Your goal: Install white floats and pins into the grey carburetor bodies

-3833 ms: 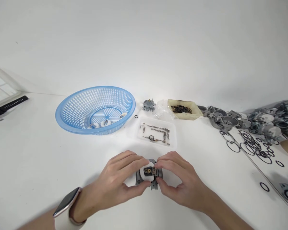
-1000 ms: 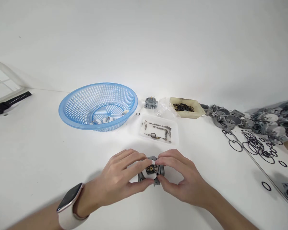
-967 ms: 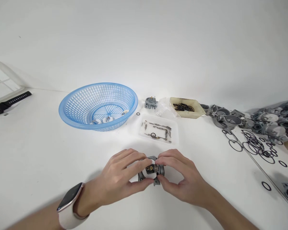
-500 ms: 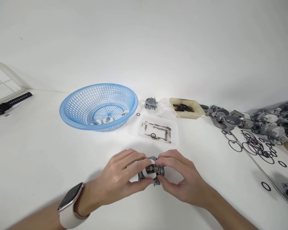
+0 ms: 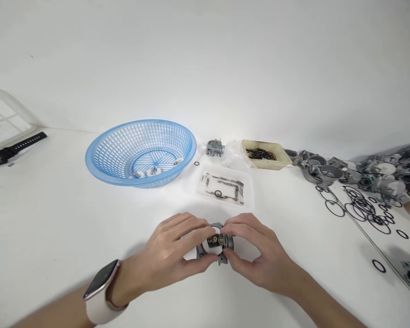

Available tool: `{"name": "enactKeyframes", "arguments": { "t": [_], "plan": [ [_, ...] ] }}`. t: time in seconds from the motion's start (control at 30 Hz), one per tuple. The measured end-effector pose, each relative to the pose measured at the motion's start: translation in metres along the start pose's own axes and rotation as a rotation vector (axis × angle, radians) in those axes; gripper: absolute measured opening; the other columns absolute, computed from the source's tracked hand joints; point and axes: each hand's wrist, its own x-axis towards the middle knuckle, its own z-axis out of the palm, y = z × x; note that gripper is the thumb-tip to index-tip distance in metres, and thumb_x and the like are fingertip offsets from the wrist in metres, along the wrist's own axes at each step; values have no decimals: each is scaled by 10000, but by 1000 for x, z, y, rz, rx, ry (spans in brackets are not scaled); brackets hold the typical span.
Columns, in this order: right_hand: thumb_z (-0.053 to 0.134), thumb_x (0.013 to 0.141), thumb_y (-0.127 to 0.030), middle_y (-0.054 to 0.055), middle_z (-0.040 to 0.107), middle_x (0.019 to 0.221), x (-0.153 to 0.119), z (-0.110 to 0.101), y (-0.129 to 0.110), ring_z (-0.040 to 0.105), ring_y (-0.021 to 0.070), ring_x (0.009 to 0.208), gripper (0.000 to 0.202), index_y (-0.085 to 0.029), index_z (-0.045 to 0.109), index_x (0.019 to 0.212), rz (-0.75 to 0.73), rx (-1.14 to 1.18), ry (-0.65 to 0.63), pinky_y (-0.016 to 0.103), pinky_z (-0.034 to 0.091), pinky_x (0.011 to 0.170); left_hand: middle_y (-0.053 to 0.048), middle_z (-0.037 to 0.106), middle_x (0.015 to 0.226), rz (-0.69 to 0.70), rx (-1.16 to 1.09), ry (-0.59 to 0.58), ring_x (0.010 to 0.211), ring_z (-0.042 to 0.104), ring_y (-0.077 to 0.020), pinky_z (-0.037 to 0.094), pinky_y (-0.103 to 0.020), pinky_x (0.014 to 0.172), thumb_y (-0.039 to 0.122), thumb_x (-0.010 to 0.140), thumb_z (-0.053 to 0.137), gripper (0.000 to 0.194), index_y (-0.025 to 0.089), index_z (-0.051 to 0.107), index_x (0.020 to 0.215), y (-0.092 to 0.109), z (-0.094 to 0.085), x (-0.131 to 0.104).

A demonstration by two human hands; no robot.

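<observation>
A grey metal carburetor body (image 5: 222, 258) rests on the white table in front of me, its inside facing up. In it sits a white float (image 5: 212, 249) around a dark middle with brass parts. From the left, my left hand (image 5: 179, 248) grips the float and body between thumb and fingers. Opposite it, my right hand (image 5: 256, 250) pinches the body's right side near the brass parts, thumb below and fingers above. The fingertips hide parts of the rim. A smartwatch (image 5: 102, 291) is on my left wrist.
Beyond my hands is a clear tray (image 5: 208, 196) of small metal parts. A blue basket (image 5: 105, 171) holding several white floats stands behind left. Behind are another carburetor (image 5: 214, 147) and a yellowish box (image 5: 276, 163) of black rings. Carburetor bodies (image 5: 331, 173) and O-rings (image 5: 335, 208) lie right.
Both hands keep almost the same grip on the carburetor and float. At the far right edge, a skin-toned shape, perhaps another person's arm, has shifted slightly.
</observation>
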Motion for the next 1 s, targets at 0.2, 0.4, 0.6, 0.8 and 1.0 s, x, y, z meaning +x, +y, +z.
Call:
{"name": "enactKeyframes", "arguments": {
  "t": [0.2, 0.4, 0.6, 0.8, 1.0],
  "plan": [
    [625, 888, -32, 41, 738, 1039, 0, 2, 0, 696, 213, 940, 417, -273, 623, 1228, 14, -1, 11, 373, 594, 823, -72, 764, 1006, -6, -3, 2, 828, 729, -197, 614, -342, 755, 250, 962, 735, 293, 197, 644, 1235, 0, 0, 1],
    [622, 900, -28, 36, 729, 1024, -1, 0, -1, 687, 204, 924, 403, -275, 623, 1218, 33, 19, 3, 363, 593, 822, -82, 763, 1013, 6, -8, -5, 837, 718, -200, 605, -346, 752, 232, 959, 745, 325, 185, 629, 1259, 0, 0, 1],
    [656, 932, -66, 27, 715, 1067, -6, -1, 3, 677, 201, 963, 384, -299, 626, 1235, 127, 108, -42, 367, 587, 864, -92, 761, 1007, 24, -6, 1, 828, 724, -203, 610, -344, 738, 221, 950, 752, 303, 157, 644, 1226, -1, -1, 3],
    [673, 931, -73, 21, 706, 1083, -7, -2, 4, 672, 194, 961, 382, -306, 627, 1231, 177, 153, -57, 354, 575, 869, -95, 761, 1020, 28, -6, -12, 842, 726, -205, 606, -349, 750, 213, 953, 752, 319, 157, 639, 1246, -2, -1, 2],
    [671, 907, -64, 13, 706, 1072, -6, -1, 5, 670, 194, 953, 403, -307, 622, 1226, 155, 136, -44, 358, 564, 877, -93, 755, 1015, 25, -5, -13, 833, 705, -199, 586, -349, 734, 227, 959, 752, 301, 145, 639, 1226, -1, -1, 1]
  ]
}}
